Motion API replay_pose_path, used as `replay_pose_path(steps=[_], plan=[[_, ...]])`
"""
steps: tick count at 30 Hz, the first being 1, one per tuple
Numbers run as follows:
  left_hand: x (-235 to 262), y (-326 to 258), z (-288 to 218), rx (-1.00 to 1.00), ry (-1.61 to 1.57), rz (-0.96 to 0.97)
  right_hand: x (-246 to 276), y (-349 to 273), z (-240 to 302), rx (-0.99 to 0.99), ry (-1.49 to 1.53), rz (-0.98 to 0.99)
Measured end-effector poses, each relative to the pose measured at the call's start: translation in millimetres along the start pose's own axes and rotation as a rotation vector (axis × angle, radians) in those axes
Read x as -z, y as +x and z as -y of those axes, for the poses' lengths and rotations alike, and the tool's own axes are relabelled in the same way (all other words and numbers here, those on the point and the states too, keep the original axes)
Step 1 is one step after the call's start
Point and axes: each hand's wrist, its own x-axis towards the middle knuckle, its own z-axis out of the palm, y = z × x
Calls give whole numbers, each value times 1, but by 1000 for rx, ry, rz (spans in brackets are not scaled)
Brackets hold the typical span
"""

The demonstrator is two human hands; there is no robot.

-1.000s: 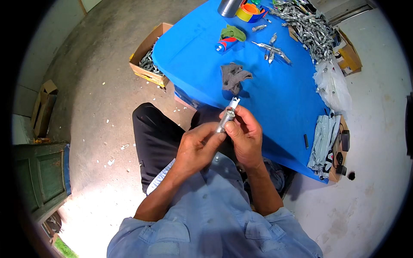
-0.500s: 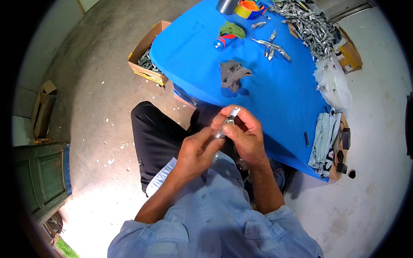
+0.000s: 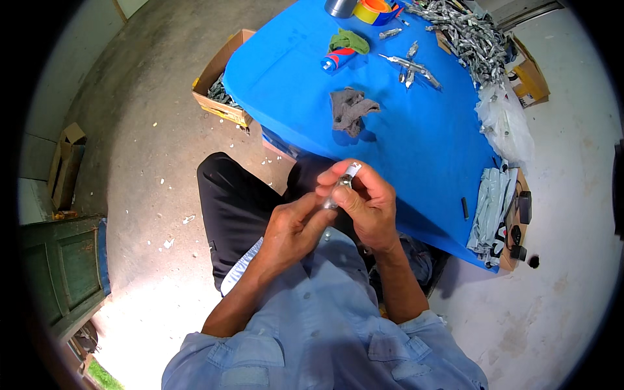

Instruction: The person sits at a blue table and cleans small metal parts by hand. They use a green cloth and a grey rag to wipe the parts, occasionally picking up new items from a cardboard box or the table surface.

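Pinching a slim silvery piece (image 3: 345,181) between them, the left hand (image 3: 290,225) and right hand (image 3: 375,218) sat close together; a loosened grip could have let it slip.

The slim, white-ended silvery piece (image 3: 346,179) is looking glossy, the blue cloth-covered worktop (image 3: 422,149) smooth and matt, the crumpled grey cloth rag (image 3: 351,112) rough, the translucent white plastic bag (image 3: 504,127) shiny.

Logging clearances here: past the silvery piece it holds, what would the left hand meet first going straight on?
Likely the right hand, gripping the silvery white-tipped piece just ahead; depth is unclear.
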Motion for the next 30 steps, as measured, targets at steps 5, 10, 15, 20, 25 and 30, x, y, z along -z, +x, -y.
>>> replay_pose_path(steps=[5, 10, 15, 20, 25, 30], plan=[[-5, -1, -2, 28, -165, -10, -3, 1, 14, -45, -1, 2], [-4, -2, 3, 27, -124, -30, 3, 1, 12, -82, -67, 34], [-1, -1, -4, 5, 2, -50, 3, 0, 10, -73, -81, 45], [0, -1, 1, 20, 7, -47, 4, -1, 4, -45, -100, 48], [-2, -2, 1, -18, 3, -52, 0, -2, 7, -51, -68, 19], [-7, 2, -3, -159, 58, -129, 5, -4, 11, 8, -179, 104]])
